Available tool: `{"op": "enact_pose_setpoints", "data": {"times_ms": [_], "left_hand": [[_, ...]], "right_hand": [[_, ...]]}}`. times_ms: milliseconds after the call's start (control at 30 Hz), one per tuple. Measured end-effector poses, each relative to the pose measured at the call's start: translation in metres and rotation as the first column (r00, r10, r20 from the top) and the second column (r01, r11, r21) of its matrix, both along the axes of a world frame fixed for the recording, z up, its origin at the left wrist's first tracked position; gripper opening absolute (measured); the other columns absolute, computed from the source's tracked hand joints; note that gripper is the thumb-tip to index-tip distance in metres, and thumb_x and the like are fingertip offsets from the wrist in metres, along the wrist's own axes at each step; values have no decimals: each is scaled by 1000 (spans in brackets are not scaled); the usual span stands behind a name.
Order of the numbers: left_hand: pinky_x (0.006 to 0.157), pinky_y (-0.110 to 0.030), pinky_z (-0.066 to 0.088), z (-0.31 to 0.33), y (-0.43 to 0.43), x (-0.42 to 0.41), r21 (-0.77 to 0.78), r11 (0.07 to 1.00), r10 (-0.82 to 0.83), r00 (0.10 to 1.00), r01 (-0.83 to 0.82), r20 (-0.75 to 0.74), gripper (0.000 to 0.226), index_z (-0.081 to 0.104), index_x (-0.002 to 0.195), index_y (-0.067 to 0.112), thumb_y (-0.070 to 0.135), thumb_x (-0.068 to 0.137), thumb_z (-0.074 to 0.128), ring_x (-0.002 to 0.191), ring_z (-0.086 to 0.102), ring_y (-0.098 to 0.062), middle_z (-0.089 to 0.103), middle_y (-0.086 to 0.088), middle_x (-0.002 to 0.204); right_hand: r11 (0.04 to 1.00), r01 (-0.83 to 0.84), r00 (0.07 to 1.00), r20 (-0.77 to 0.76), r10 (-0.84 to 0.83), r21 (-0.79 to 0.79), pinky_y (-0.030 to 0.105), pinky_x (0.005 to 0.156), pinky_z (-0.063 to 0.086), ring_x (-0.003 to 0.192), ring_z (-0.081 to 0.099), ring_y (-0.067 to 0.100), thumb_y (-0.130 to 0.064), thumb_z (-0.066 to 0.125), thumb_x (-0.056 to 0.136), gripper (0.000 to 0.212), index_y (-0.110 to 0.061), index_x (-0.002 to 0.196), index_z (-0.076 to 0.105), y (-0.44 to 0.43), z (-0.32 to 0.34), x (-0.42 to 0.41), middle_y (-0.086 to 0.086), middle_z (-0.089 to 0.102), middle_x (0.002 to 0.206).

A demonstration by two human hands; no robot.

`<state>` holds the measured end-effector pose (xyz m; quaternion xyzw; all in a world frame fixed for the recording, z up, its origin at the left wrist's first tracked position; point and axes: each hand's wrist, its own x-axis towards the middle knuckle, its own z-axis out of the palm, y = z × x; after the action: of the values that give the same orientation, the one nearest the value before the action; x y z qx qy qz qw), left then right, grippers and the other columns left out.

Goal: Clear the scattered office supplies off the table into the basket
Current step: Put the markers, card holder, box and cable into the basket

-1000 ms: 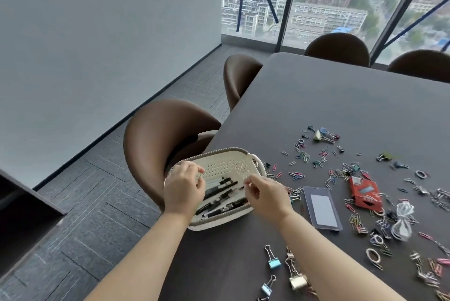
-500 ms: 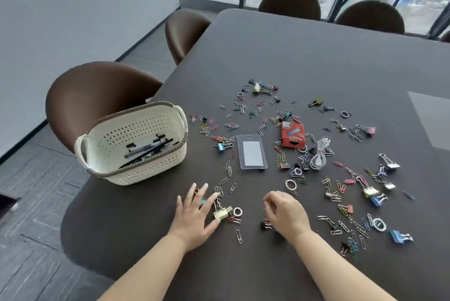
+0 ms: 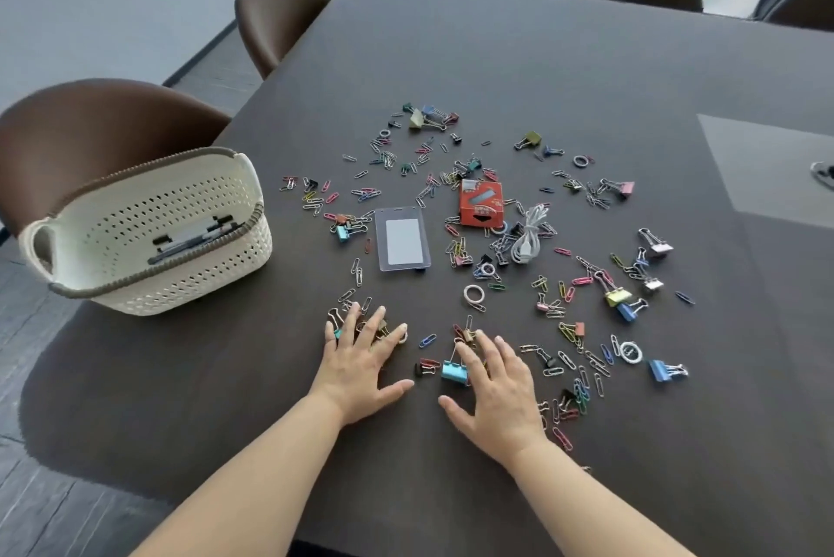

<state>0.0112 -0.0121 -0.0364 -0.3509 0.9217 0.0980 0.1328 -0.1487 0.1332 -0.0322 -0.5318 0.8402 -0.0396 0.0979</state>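
Note:
A cream perforated basket (image 3: 180, 286) with pens inside stands at the table's left edge. Paper clips and binder clips are scattered across the dark table (image 3: 564, 74). Among them lie a clear badge holder (image 3: 401, 238), a red staple box (image 3: 481, 202) and a coiled white cable (image 3: 528, 236). My left hand (image 3: 361, 358) lies flat, fingers spread over a few clips near the front. My right hand (image 3: 496, 385) is flat and spread too, its fingertips touching a light blue binder clip (image 3: 453, 371). Neither hand holds anything.
Brown chairs (image 3: 90, 132) stand along the left side and the far end by the windows. A pale rectangular patch (image 3: 767, 168) lies on the table at the right. More binder clips (image 3: 618, 297) sit to the right of my hands.
My hands left the basket and came down onto the clips near the table's front. The right hand, curled half a second ago, is now spread flat. The view shifted right and down.

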Motion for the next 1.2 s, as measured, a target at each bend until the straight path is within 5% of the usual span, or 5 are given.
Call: {"op": "enact_pose_setpoints", "data": {"times_ms": [233,400,800,933,1200], "left_hand": [[103,-61,-13,-7,-23,2,-62,996,-71,997,68,-37,93,-4,142,44,85,62,21,131,-37,-29,-34,10,145],[99,-61,-18,-9,-61,-19,-75,993,-99,992,94,-75,90,-20,136,46,82,64,20,129,-40,-29,-43,11,139],[104,-66,-6,2,-136,-90,-3,967,-253,966,253,50,92,-7,143,42,84,69,28,136,-26,-34,-18,5,154],[112,-52,13,-3,-128,-88,-128,957,-268,963,260,-43,75,27,142,34,71,78,12,139,9,-40,21,-6,153],[77,-41,51,-8,-112,-76,-172,971,-207,940,164,-272,56,61,116,22,52,76,37,101,43,-25,51,-2,116]], "right_hand": [[990,68,997,15,-71,123,58,110,2,140,-15,32,-74,24,79,84,-32,145,-8,-41,-5,-8,4,-14,155],[970,132,990,17,-138,204,59,109,-4,137,-26,31,-77,28,77,90,-35,141,-19,-75,-1,-35,2,-25,152],[957,231,973,-14,-232,174,54,111,10,140,3,32,-73,35,78,79,-32,143,16,-131,-5,-69,4,8,155],[968,200,960,-166,-224,-152,43,74,50,91,57,34,-50,73,67,45,-18,96,61,-133,-14,-66,11,60,105],[965,192,953,-201,-227,-177,31,39,43,62,54,26,-40,79,59,40,-13,81,59,-133,-13,-59,10,57,79]]}}
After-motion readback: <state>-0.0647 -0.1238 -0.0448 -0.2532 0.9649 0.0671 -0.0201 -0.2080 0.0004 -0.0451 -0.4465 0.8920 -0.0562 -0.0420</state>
